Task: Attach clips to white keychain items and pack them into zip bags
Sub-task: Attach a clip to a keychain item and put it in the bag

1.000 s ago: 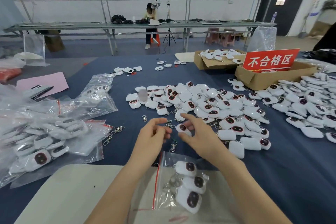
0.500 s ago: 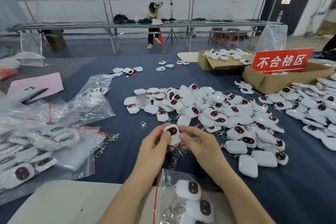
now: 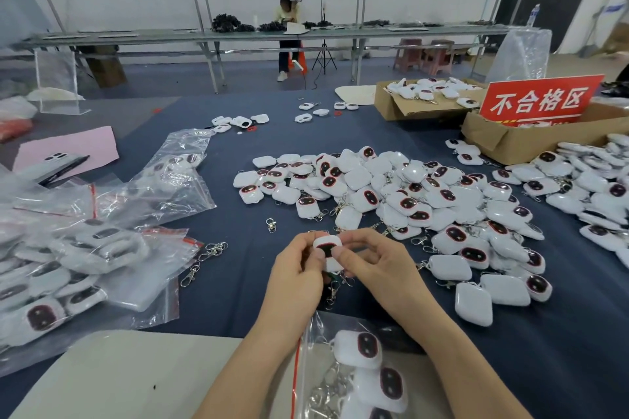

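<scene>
A patch of bare dark blue surface (image 3: 238, 269) lies open around both hands, hemmed on the left by filled zip bags (image 3: 85, 248), on the right by the pile of keychains (image 3: 391, 190) and on the near side by the edge of a pale board (image 3: 119, 378). Above the middle of that patch, the left hand (image 3: 296, 269) and right hand (image 3: 377, 265) have their fingers (image 3: 360, 238) clamped on one white keychain (image 3: 327, 245), thumbs pressed on its face. It is a rounded white square with a dark, red-rimmed window, half covered by the thumbs. A metal clip (image 3: 333, 289) dangles just beneath; whether it is attached cannot be told. The near zip bag (image 3: 313, 333), holding more keychains, is cut off by the bottom edge.
</scene>
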The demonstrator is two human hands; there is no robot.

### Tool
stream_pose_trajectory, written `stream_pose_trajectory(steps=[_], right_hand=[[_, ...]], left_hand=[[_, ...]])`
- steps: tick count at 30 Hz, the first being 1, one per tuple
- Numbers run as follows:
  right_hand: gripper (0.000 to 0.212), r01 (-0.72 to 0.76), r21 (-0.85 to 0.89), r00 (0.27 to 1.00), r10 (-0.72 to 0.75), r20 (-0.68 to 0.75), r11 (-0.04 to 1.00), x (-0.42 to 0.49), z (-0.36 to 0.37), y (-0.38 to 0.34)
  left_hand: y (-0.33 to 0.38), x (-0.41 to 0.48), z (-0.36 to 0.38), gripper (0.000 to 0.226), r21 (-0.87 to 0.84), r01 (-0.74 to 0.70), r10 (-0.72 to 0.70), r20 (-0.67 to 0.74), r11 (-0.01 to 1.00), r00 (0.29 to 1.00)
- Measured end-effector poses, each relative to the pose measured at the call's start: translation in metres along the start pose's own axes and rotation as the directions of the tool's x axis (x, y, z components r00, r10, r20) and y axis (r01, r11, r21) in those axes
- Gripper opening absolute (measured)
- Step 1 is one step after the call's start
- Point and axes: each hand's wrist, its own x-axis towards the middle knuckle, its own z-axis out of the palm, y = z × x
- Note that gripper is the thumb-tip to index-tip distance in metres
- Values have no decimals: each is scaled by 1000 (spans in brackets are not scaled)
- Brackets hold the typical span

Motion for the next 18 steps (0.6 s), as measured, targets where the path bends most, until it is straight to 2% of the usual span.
stream_pose_trajectory(steps=[8, 11, 18], right_hand=[[19, -17, -11, 1000, 17, 19, 1000, -1, 1, 0], [20, -23, 0, 1000, 23, 1, 1000, -1, 1, 0], [9, -67, 134, 997, 72, -34, 989, 2, -1, 2]], left_hand=[[3, -1, 2, 29, 73, 6, -5, -5, 997, 1000], [4, -3, 1, 31, 59, -4, 5, -7, 998, 1000], [7, -4, 1, 24, -34, -27, 26, -14, 999, 1000]])
